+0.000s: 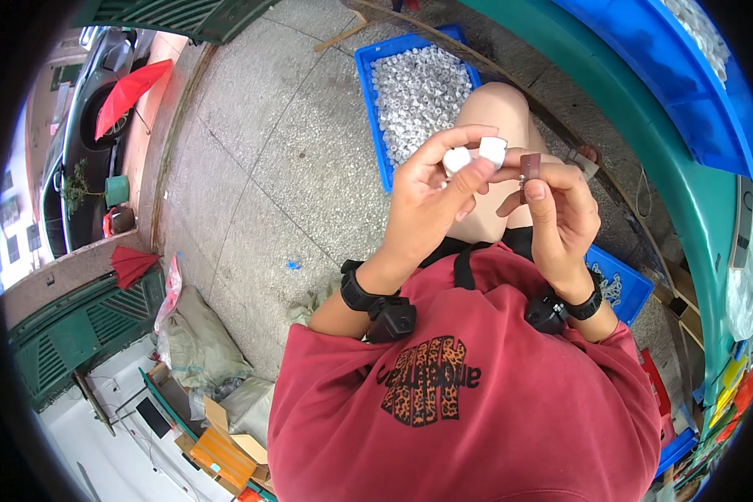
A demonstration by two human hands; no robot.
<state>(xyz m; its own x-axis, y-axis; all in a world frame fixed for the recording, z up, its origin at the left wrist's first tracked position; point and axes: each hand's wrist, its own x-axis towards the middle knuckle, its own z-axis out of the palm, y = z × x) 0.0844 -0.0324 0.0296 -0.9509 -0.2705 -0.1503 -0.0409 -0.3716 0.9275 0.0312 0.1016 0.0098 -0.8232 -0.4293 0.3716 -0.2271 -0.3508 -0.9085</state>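
My left hand (422,197) is closed around small white plastic pieces (493,151), with two of them showing between the thumb and fingers. Close beside it, my right hand (567,213) pinches a small brownish-red strip (530,166) between thumb and fingers. Tiny shiny metal bits show at the strip's edge, too small to make out. Both hands are raised above my lap, the fingertips almost meeting. Beyond them on the floor, a blue crate (362,84) holds many small whitish plastic parts (418,96).
By my right forearm a blue tray (636,294) contains small metal parts. A green-edged table (678,142) curves along the right, bearing another blue bin (669,79). Stuffed sacks (201,343) and an open cardboard box (217,416) stand at the lower left.
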